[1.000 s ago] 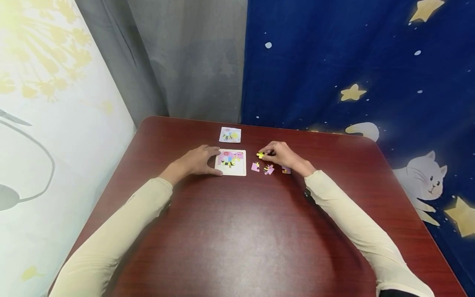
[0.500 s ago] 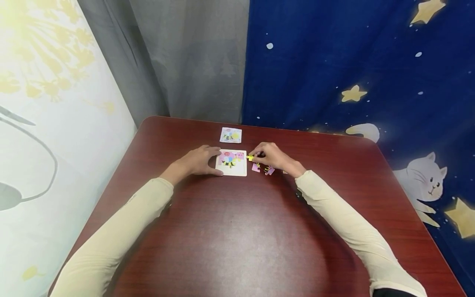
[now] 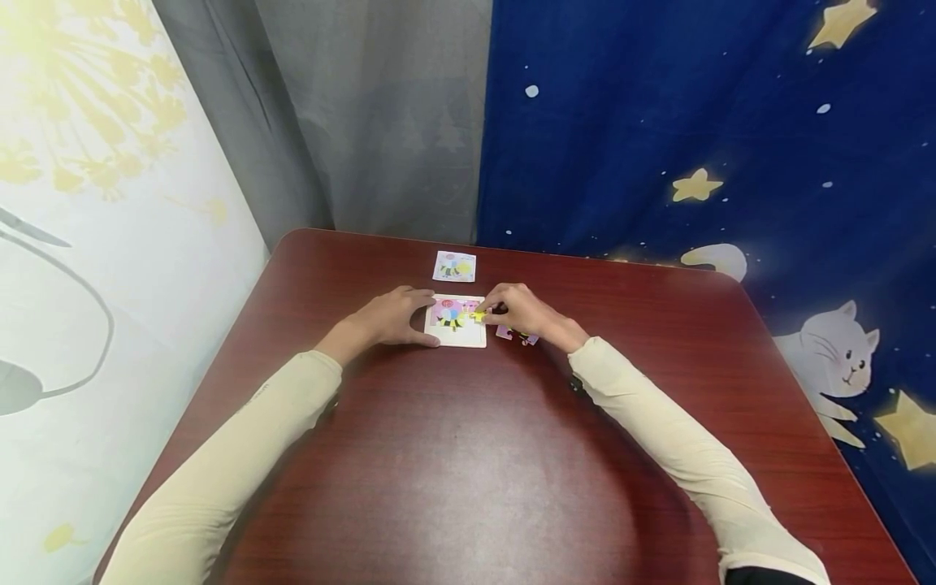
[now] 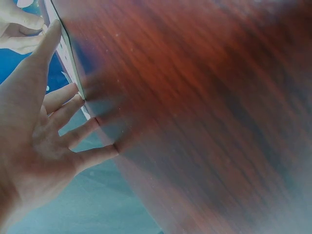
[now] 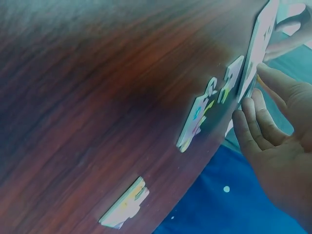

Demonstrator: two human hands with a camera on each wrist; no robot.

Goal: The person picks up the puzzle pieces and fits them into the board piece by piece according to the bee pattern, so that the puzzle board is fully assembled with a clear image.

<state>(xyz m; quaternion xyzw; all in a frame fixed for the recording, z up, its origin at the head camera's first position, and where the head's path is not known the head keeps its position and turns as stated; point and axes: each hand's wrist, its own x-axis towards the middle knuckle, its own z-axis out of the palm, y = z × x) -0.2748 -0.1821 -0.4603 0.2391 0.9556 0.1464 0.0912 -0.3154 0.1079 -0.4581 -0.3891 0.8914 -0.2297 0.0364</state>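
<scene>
A square puzzle board (image 3: pixel 464 336) lies at the table's far middle, its upper part filled with a bee picture and its lower part bare white. My left hand (image 3: pixel 395 315) rests at its left side, thumb and index finger spread to touch the near and far corners. In the left wrist view the other fingers extend onto the table. My right hand (image 3: pixel 522 309) pinches a yellow puzzle piece (image 3: pixel 478 317) between thumb and fingertips, over the board's right edge. Two pink-and-yellow pieces (image 5: pixel 231 78) lie close to the board, partly hidden under my right hand in the head view.
A small card (image 3: pixel 454 266) with the bee picture lies beyond the board, near the table's far edge. Another loose piece (image 5: pixel 126 204) lies farther right, hidden by my hand from above. Curtains (image 3: pixel 409 122) hang behind the brown table (image 3: pixel 453 455).
My right hand has carried the yellow piece leftward from the loose pieces to over the board's right part. My left hand has stayed at the board's left side.
</scene>
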